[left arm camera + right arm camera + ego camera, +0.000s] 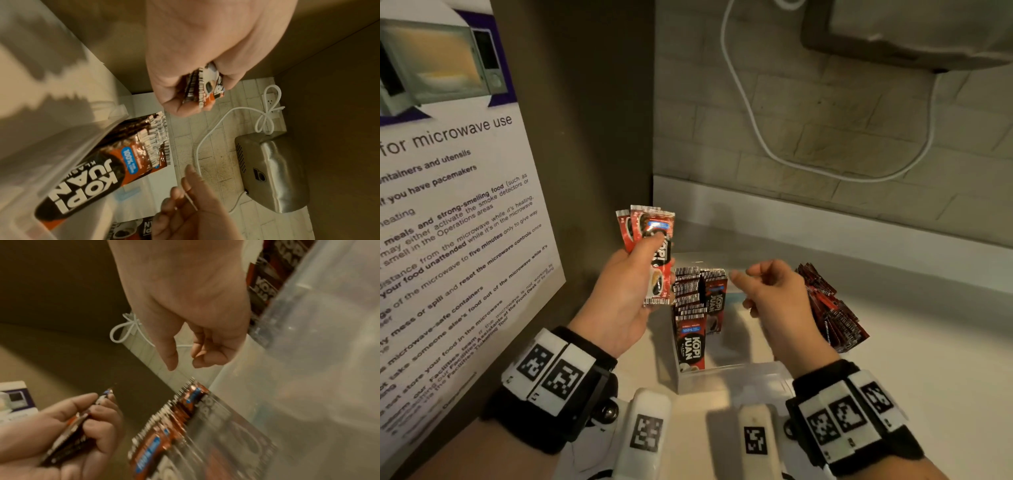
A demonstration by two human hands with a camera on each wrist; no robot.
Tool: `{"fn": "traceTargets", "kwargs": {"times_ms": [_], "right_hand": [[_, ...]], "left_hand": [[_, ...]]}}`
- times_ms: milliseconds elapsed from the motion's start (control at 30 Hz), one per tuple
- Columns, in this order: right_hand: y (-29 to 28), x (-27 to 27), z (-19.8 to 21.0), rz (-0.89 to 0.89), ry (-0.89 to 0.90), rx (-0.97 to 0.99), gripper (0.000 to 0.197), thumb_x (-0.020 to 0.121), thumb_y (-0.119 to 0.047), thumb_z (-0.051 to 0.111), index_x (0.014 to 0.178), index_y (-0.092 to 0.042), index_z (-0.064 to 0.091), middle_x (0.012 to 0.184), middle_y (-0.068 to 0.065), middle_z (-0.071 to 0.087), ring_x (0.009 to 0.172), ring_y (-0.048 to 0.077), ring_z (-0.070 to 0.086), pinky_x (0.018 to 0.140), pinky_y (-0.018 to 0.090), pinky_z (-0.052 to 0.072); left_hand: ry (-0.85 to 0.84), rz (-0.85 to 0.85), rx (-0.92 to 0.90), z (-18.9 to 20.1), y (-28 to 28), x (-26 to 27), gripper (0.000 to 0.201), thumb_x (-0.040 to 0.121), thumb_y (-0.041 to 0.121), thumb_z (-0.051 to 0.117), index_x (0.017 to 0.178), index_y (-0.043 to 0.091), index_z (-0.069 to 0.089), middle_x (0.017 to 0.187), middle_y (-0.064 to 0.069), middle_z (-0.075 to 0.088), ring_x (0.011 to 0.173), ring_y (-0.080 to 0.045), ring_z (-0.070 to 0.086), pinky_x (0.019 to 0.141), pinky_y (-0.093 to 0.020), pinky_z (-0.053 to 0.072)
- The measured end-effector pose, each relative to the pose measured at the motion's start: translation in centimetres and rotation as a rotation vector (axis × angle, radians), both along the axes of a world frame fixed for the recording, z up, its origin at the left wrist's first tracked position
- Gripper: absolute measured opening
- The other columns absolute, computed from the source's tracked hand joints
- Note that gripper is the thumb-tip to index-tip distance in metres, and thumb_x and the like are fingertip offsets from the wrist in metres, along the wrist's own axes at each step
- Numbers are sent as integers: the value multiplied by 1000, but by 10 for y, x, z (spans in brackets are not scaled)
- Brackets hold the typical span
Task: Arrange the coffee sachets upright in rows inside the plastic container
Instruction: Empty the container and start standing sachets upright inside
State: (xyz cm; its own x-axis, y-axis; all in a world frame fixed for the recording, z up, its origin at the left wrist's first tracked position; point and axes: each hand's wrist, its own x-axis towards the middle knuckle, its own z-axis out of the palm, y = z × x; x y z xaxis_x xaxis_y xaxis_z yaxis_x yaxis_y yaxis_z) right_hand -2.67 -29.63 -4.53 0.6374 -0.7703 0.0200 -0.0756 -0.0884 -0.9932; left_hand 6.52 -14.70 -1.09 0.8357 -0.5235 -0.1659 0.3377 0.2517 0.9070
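Observation:
My left hand (650, 248) grips a small fan of red-and-black coffee sachets (652, 222) upright, raised to the left of the clear plastic container (726, 375). The left wrist view shows the same sachets (202, 86) pinched between thumb and fingers. Several sachets (690, 305) stand upright in rows along the container's left side, also visible in the right wrist view (174, 417). My right hand (741, 287) hovers over the container's right part, loosely curled and holding nothing (183, 360). A loose pile of sachets (832, 308) lies on the counter right of the container.
A microwave-use poster (448, 205) covers the left wall close to my left arm. A white cable (750, 113) loops down the tiled back wall from a steel appliance (911, 31) at the upper right. White counter (935, 359) stretches to the right.

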Motion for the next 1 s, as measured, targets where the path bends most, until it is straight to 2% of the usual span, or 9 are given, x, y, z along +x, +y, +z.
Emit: {"fn": "traceTargets", "kwargs": {"times_ms": [133, 167, 267, 367, 467, 567, 700, 867, 1000], "right_hand": [[13, -4, 24, 171, -72, 27, 17, 80, -16, 73, 85, -9, 58, 71, 8, 53, 52, 13, 48, 45, 22, 38], [18, -5, 29, 229, -71, 34, 17, 80, -15, 73, 87, -8, 59, 71, 8, 53, 51, 12, 48, 45, 22, 38], [31, -5, 37, 380, -71, 49, 22, 77, -9, 74, 93, -3, 61, 69, 8, 52, 45, 7, 47, 41, 19, 36], [36, -1, 36, 420, -89, 14, 17, 78, 2, 71, 91, 5, 61, 65, 12, 51, 42, 8, 48, 40, 18, 37], [33, 0, 33, 408, -82, 32, 11, 81, 4, 66, 92, 3, 63, 64, 10, 60, 43, 12, 52, 44, 24, 43], [17, -3, 29, 308, -57, 68, 11, 84, 5, 63, 88, -5, 65, 64, 6, 65, 48, 12, 58, 47, 23, 49], [-7, -4, 12, 176, 122, -14, 11, 88, 7, 57, 91, 0, 64, 71, 11, 67, 52, 11, 64, 49, 18, 51], [-10, 5, -12, 222, 378, -21, 7, 84, 9, 61, 89, 5, 61, 75, 16, 68, 58, 22, 67, 61, 34, 60], [-3, 13, -22, 242, 421, 4, 23, 81, 11, 64, 75, -6, 49, 77, 23, 66, 63, 32, 66, 72, 50, 58]], "left_hand": [[-74, -81, -14, -3, 0, -7, 25, 91, 26, 63, 114, 16, 63, 97, -6, 75, 86, -21, 71, 78, -36, 56], [-89, -88, -15, -3, -1, -10, 25, 90, 25, 63, 113, 16, 64, 99, -7, 74, 89, -21, 72, 75, -33, 57], [-116, -82, -43, -5, -4, -16, 20, 89, 18, 64, 108, 13, 67, 93, -7, 75, 82, -19, 73, 60, -24, 55], [-126, -76, -88, -5, -9, -22, 20, 87, 11, 64, 106, 6, 67, 86, -11, 75, 72, -20, 72, 53, -25, 54], [-156, -60, -39, -5, -10, -20, 23, 85, 25, 66, 101, 7, 68, 82, -8, 74, 68, -20, 70, 54, -26, 53], [-132, 9, 49, -5, -7, -10, 27, 87, 44, 61, 85, 18, 64, 69, 4, 60, 57, -9, 58, 54, -24, 46], [-96, 47, 31, -4, -1, -2, 27, 91, 42, 59, 79, 18, 61, 63, 6, 50, 48, -5, 47, 50, -24, 39], [-80, 47, 45, -2, 1, -1, 24, 92, 39, 59, 80, 18, 61, 62, 7, 51, 48, -5, 47, 52, -25, 39], [-72, 59, 54, -5, 4, 0, 24, 92, 38, 59, 79, 18, 61, 60, 7, 51, 50, -6, 47, 49, -22, 40]]}}
